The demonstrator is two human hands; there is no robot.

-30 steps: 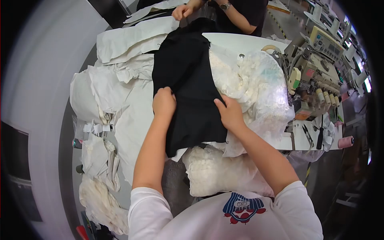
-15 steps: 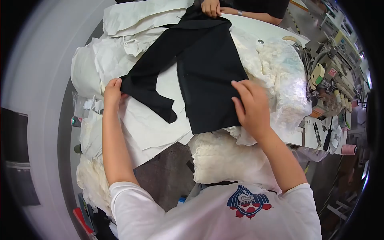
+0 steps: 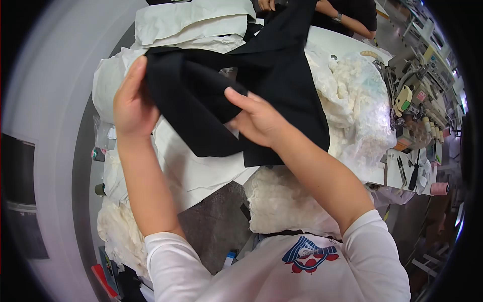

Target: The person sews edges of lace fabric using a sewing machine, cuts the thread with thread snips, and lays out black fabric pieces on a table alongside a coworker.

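A large piece of black cloth [image 3: 287,95], with narrow and wide panels that look like part of a garment, spreads over the table. My left hand [image 3: 136,103] grips its left end and lifts a folded panel, the fingers partly hidden behind the cloth. Near the middle, my right hand [image 3: 256,118] has its thumb over a raised edge of the cloth and its fingers under it, partly hidden. Both hands hold the cloth, which hangs in a loop between them above white sheets [image 3: 201,176].
Across the table is another person's arm [image 3: 347,20], near the cloth's far end. Cream fabric in clear plastic [image 3: 362,116] lies at the right, beside a sewing machine [image 3: 407,95]. A cream bundle [image 3: 287,201] sits at the near edge. A pink thread cone [image 3: 439,189] stands far right.
My left hand has moved up and lifted the narrow panel. The right hand has moved left from the wide panel's right edge onto the raised cloth. The other person's arm has shifted right.
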